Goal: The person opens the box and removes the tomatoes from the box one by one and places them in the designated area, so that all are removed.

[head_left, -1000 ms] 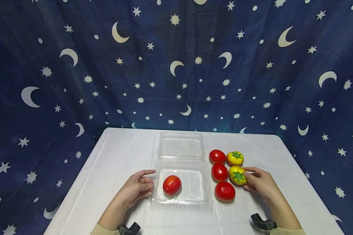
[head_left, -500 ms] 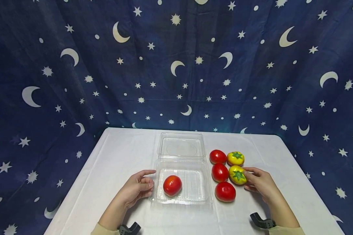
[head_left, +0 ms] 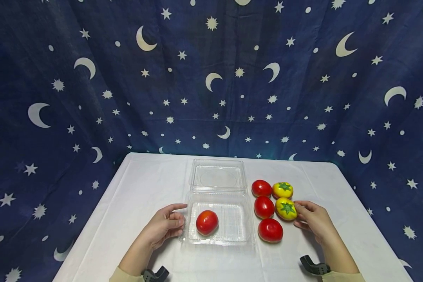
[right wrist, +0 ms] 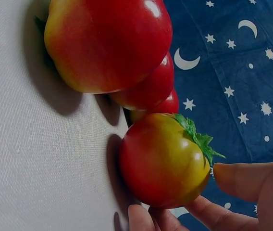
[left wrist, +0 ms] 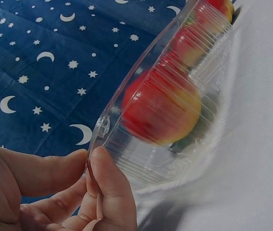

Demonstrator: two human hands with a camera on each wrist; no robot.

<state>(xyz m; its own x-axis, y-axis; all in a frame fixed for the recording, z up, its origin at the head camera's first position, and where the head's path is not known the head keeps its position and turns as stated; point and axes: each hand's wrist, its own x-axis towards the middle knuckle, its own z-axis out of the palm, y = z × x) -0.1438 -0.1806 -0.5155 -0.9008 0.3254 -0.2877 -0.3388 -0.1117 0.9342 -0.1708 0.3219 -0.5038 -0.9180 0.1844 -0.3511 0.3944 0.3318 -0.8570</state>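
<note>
A clear plastic clamshell container (head_left: 232,235) lies unfolded on the table, a red tomato (head_left: 206,223) in its left part. My left hand (head_left: 165,226) pinches the container's left rim between thumb and finger; the left wrist view shows this grip up close. My right hand (head_left: 313,219) is at the right side of a red-yellow tomato (head_left: 286,208) whose green leafy top faces up. In the right wrist view, fingers (right wrist: 206,211) touch or nearly touch its side, and the thumb (right wrist: 242,179) stands a sliver off its skin.
Red tomatoes stand in a column right of the container: a back one (head_left: 261,188), a middle one (head_left: 264,207) and a front one (head_left: 270,230). Another yellow-topped tomato (head_left: 282,190) sits behind the one by my right hand. A starry blue curtain (head_left: 211,78) surrounds the white table (head_left: 144,176).
The tomato by my right hand has turned and shifted slightly back, and the right thumb has drawn off it to the right. My left hand stays at the container rim.
</note>
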